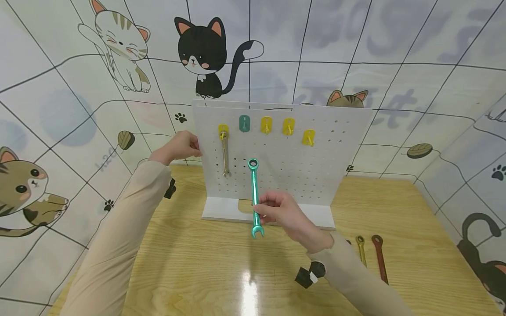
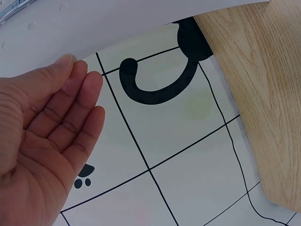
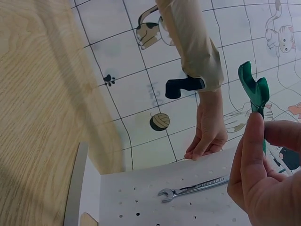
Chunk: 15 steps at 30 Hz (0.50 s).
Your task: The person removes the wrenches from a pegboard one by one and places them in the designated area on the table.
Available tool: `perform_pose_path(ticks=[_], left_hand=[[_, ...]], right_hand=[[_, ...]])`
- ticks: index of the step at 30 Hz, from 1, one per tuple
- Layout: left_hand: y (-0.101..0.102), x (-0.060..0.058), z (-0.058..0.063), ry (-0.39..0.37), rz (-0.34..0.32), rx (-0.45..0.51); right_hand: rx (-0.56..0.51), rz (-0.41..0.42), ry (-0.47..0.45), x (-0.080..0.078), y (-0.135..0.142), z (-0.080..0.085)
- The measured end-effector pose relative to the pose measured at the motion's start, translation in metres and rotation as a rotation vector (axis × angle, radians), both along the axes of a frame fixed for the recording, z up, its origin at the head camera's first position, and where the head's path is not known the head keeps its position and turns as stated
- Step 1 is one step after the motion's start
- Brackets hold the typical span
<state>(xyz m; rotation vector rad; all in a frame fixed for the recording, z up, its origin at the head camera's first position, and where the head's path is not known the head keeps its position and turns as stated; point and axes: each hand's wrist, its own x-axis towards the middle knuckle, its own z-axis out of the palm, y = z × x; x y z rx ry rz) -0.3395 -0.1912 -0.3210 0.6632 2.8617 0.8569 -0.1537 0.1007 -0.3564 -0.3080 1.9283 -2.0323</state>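
Note:
In the head view my right hand point(image 1: 282, 215) pinches a shiny green combination wrench point(image 1: 254, 188) between thumb and fingers. The wrench stands nearly upright before the white pegboard point(image 1: 276, 175), ring end up and open end down. Its open jaw also shows above the fingertips in the right wrist view. My left hand point(image 1: 179, 147) grips the board's left edge with thumb and fingertips. A silver wrench point(image 1: 225, 156) hangs from the leftmost yellow hook point(image 1: 223, 131). To its right are a green hook point(image 1: 244, 123) and three yellow hooks point(image 1: 288, 127) without wrenches.
On the wooden table point(image 1: 189, 263), a gold wrench point(image 1: 361, 250) and a reddish-brown wrench point(image 1: 379, 256) lie at the right, partly behind my right forearm. The tip of another shows beside them. A cat-patterned wall covering point(image 1: 296, 52) stands behind the board.

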Motion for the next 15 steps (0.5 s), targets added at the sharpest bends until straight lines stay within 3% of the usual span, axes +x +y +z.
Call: perform_pose_path(ticks=[15], left_hand=[[0.000, 0.001, 0.001, -0.006, 0.000, 0.011]], right_hand=[[0.040, 0.003, -0.022, 0.015, 0.024, -0.022]])
